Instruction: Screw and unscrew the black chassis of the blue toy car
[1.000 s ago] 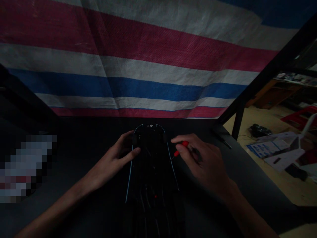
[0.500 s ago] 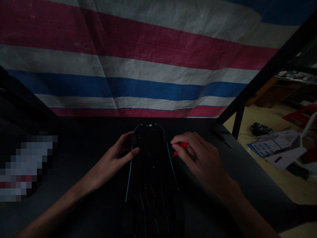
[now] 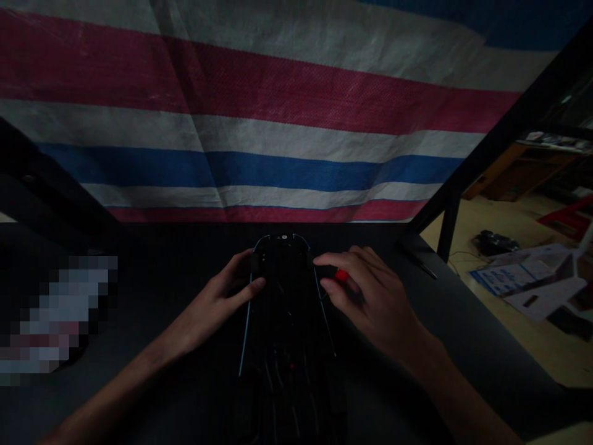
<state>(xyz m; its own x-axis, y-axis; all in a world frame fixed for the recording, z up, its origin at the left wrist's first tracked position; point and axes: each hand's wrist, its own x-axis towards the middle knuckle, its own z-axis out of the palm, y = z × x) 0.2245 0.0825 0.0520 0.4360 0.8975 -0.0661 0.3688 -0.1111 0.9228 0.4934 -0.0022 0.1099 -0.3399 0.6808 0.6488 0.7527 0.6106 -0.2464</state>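
Observation:
A long black object with thin blue edge lines (image 3: 282, 296) lies on the dark table, its rounded end pointing away from me. My left hand (image 3: 227, 296) grips its left side, thumb on top and fingers over the edge. Beside the right edge is my right hand (image 3: 365, 287), thumb and forefinger apart at the tips. A small red piece (image 3: 341, 275) shows between that hand's fingers; its full shape is hidden in the dark.
A striped sheet (image 3: 287, 167) hangs behind the table (image 3: 463, 346). A dark pen-like tool (image 3: 424, 267) lies at the back right. A blurred pale item (image 3: 69, 315) is at the left. Papers (image 3: 509, 278) and a red stool (image 3: 565, 213) are beyond the table.
My right forefinger has stretched toward the object's edge, opening a gap from the thumb. Only one red piece shows in that hand, where two showed before. The view has shifted slightly.

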